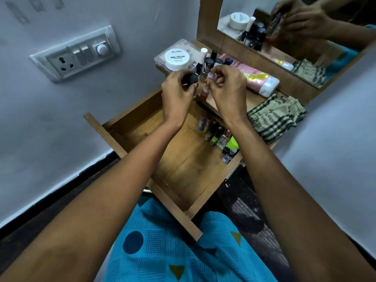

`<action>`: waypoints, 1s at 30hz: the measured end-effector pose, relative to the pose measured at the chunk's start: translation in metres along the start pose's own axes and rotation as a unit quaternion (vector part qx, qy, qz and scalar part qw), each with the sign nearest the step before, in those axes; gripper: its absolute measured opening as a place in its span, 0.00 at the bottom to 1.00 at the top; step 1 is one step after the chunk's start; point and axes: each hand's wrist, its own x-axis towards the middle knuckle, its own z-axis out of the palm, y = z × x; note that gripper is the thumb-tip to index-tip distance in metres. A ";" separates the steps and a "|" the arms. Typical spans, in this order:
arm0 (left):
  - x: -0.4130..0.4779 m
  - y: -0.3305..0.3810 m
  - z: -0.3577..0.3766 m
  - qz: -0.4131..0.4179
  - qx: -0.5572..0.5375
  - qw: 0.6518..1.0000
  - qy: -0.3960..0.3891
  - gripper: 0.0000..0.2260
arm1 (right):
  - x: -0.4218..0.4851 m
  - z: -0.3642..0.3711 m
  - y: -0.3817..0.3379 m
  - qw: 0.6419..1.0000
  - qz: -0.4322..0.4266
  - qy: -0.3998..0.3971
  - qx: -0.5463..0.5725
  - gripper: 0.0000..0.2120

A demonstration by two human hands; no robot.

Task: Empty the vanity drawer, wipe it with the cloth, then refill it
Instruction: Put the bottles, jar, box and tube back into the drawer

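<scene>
Wooden vanity top, drawer; grey wall

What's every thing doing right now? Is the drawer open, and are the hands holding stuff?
Drawer, pulled open, with bottles along its right side.
Left hand, holds a dark-capped bottle.
Right hand, pinches a pink-topped bottle.
Cloth, bunched on the vanity top, no hand on it.
White jar, upright, lid on.
Pink tube, lying on its side.
</scene>
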 end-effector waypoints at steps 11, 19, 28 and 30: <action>-0.058 -0.022 -0.004 -0.048 0.039 0.998 -0.026 0.13 | -0.036 0.001 0.007 0.999 -0.007 -0.048 -0.001 0.06; -0.066 -0.048 0.012 -0.134 -0.007 0.990 -0.054 0.11 | -0.032 0.014 0.020 0.980 -0.071 -0.146 -0.118 0.05; -0.069 -0.060 0.028 -0.185 -0.048 0.979 -0.067 0.13 | -0.028 0.037 0.035 0.903 -0.192 -0.210 -0.322 0.09; -0.069 -0.062 0.030 -0.188 -0.052 0.978 -0.067 0.12 | -0.027 0.040 0.037 0.890 -0.199 -0.217 -0.347 0.08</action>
